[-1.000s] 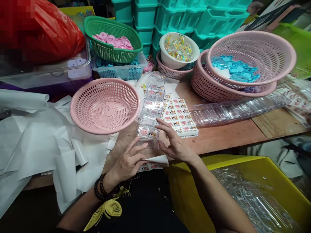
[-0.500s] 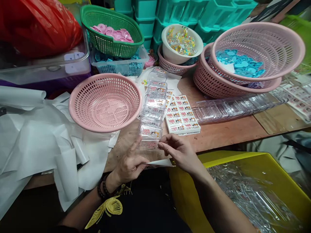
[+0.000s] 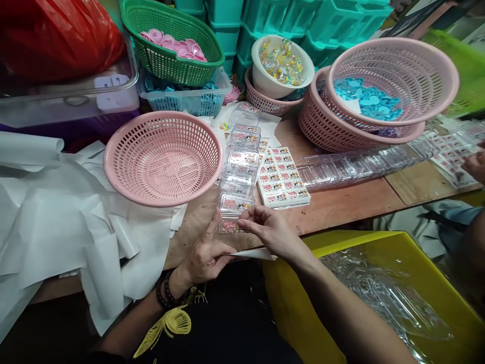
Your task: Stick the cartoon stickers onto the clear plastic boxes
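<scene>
My left hand [image 3: 202,253] pinches a curled white sticker sheet [image 3: 254,254] close to my body. Its index finger reaches up to the near left edge of a row of clear plastic cases [image 3: 232,203]. My right hand [image 3: 269,227] has thumb and index finger closed on the right end of a printed sticker [image 3: 228,225], which lies over the nearest case. Most cases farther up the row carry cat-print stickers. A stack of cat sticker sheets [image 3: 285,177] lies just beyond my right hand.
A pink basket [image 3: 162,199] stands left of the row, beside crumpled white backing paper [image 3: 71,217]. More clear cases [image 3: 348,164] run to the right, below stacked pink baskets [image 3: 394,76]. A yellow bin [image 3: 299,303] holds clear plastic pieces. Another person's hand [image 3: 475,164] shows at the right edge.
My right hand has shifted slightly left, and the sticker now lies more squarely over the nearest case. The other person's hand has come into view at the right.
</scene>
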Available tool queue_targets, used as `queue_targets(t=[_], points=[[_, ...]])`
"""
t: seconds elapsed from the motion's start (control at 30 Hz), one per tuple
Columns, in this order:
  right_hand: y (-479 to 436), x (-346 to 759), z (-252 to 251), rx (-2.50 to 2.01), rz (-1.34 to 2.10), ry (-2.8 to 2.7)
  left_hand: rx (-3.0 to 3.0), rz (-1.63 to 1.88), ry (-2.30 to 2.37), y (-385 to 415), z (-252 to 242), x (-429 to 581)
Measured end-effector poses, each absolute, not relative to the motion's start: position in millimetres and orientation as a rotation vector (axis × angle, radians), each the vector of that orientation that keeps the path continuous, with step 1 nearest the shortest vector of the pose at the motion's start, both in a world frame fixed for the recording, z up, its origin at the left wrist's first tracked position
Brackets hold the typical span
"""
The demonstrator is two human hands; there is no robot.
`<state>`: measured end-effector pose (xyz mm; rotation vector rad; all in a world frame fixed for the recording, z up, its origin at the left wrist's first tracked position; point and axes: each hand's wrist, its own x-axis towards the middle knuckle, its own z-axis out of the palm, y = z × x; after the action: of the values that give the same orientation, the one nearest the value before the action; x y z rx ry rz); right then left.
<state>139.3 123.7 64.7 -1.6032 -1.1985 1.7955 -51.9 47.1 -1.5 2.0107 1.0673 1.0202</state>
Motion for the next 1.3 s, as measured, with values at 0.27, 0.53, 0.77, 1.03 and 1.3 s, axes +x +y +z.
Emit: queue_targets(t=[0.27,0.53,0.77,1.03,1.3], points=[[122.9,138.7,64.5,-1.658,1.715,-1.291,2.008,1.006,1.061,45.0,-5.7,-51.8],[121.7,137.5,63.4,-1.650,1.706,-1.295,2.015,1.010,1.059,44.3,-6.4,-51.0],[118.2,137.0,63.1,-1.677,1.582,-1.433,2.026,1.038,1.041,46.3,-7.6,-49.2],[98.6,129.9,65.2,-1.875,0.777,-2.085,2.098,1.053,1.040,50.2,-4.0,-47.2],[91.7,161.1,62.5,-1.826,0.472,-2.298,2.071,1.028,1.011,52.9,-1.5,-47.1]])
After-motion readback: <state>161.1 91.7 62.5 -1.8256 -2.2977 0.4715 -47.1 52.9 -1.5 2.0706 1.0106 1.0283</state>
